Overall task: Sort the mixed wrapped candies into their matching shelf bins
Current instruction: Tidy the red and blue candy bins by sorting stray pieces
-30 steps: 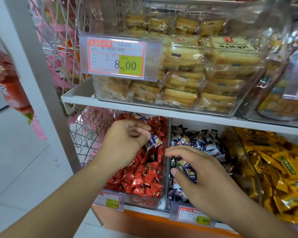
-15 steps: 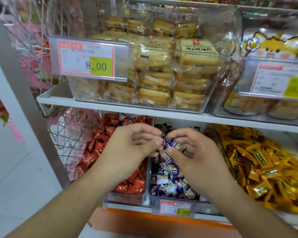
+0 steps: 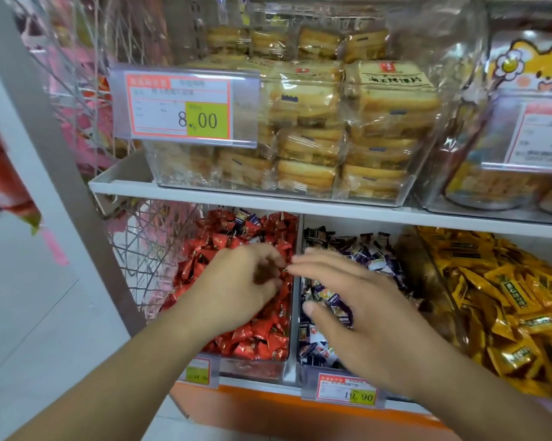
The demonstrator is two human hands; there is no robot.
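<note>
My left hand (image 3: 236, 288) hovers over the red-candy bin (image 3: 252, 366), fingers curled inward; motion blur keeps me from telling whether they pinch anything. My right hand (image 3: 360, 316) reaches across the purple-candy bin (image 3: 303, 370) with fingers straight and spread, fingertips nearly meeting the left hand's above the white divider (image 3: 295, 329) between the two bins. Beneath the left hand lie red candies (image 3: 252, 338), with a few purple strays (image 3: 246, 218) sitting at the back of that heap, beyond my knuckles. Under the right palm, purple-and-white candies (image 3: 370, 256) fill their bin. To the right of that hand, yellow candies (image 3: 506, 300) crowd a clear bin. The upper shelf edge (image 3: 300, 205) runs close above both hands, carrying a clear tub of packaged toast slices (image 3: 347, 128).
</note>
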